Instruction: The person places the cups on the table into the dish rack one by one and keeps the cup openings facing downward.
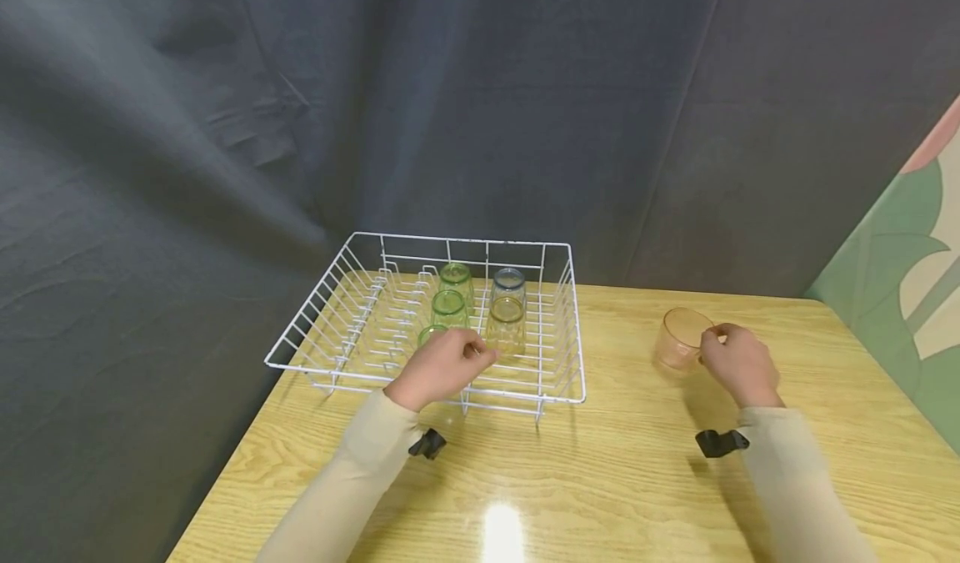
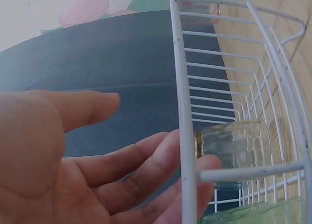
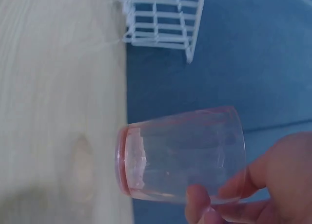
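My right hand (image 1: pixel 738 363) pinches the wall of a pale orange drinking glass (image 1: pixel 678 344) near its rim, with the glass close over the table on the right. In the right wrist view the thumb shows through the clear wall of the glass (image 3: pixel 180 156), and its thick base faces the tabletop. My left hand (image 1: pixel 446 363) hovers at the front of a white wire dish rack (image 1: pixel 465 239), fingers loosely bent and holding nothing. Nearest to it are a yellow glass (image 1: pixel 507 325) and three green glasses (image 1: pixel 449 306), the closest partly hidden behind the hand.
A blue-rimmed glass (image 1: pixel 509 281) stands upside down behind the yellow one in the rack. Prongs line the rack's left side. A dark curtain (image 1: pixel 540 113) hangs behind the wooden table (image 1: pixel 600 480), and a flower-patterned panel (image 1: pixel 892 254) borders the right.
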Tool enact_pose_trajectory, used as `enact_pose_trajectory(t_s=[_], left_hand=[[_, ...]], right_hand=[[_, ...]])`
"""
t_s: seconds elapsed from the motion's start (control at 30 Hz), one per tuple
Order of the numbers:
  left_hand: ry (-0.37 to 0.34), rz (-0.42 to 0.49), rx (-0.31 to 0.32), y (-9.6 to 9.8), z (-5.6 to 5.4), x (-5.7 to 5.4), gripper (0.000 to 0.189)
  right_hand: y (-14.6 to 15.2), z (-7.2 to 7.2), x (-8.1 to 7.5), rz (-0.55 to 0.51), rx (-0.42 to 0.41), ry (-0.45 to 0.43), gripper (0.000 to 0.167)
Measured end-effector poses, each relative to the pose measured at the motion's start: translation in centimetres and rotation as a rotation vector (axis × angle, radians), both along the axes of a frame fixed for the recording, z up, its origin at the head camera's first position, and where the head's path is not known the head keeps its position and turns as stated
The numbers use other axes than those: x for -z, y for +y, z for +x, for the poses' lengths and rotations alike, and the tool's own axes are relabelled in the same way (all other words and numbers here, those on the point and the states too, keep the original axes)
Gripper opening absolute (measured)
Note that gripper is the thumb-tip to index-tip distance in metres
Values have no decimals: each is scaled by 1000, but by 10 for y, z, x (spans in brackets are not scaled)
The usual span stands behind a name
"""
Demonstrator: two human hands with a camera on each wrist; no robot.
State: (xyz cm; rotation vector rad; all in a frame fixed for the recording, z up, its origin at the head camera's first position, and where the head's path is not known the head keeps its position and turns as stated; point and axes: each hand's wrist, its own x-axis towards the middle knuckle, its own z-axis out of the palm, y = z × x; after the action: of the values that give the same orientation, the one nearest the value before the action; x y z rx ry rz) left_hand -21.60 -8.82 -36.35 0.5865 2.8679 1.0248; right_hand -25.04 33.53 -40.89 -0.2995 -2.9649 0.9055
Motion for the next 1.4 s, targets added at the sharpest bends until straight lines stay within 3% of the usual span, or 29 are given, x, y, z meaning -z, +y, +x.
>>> enact_pose_trajectory(t_s=[0.23,0.47,0.73,1.07,1.27,1.4], left_hand=[[13,67,48,4,-3,-1,38],[-9,162,112,11,0,-5,33],[-26,210,60,23,4,-8,45],[-153,351,33,41,9,-10,59],[-236,385,28,45,4,-5,68],[-256,389,35,46,-1,-4,72]], right_hand=[[-25,7,-22,2,-60,113,56],[-61,25,-49,-48,-90,254,47],[-95,48,-68,-90,-187,366,38],[-134,67,-66,-152,-264,359,34],[-151,72,-62,-173,-280,407,31],[-160,74,-60,-167,-298,452,29]])
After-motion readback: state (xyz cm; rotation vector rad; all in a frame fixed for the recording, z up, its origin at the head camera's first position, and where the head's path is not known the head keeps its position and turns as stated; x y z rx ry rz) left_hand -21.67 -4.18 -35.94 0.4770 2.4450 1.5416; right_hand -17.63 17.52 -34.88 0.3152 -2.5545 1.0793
